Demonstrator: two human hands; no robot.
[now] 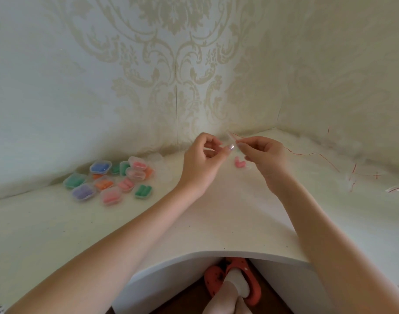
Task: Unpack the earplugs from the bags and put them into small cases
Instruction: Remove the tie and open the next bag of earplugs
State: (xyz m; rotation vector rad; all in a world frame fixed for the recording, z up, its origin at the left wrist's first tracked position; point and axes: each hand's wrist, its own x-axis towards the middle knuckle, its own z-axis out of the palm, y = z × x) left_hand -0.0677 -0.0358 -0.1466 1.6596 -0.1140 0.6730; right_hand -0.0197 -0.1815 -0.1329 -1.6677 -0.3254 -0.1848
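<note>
Home room – damask wallpaper (171, 64), white corner desk (216, 211), orange clogs (239, 277) underneath

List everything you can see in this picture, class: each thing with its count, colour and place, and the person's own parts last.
filled cases: about a dozen, clear, holding blue, green, orange, pink or purple earplugs; desk, left
empty cases: count unclear, clear; behind the filled ones
bag: one, clear; pinched between both hands
pink earplugs: one pair; hanging in the bag
empty bags: several, clear with red strips; desk, right
desk: one, white
shoes: two, orange; floor
left hand: one
right hand: one
</note>
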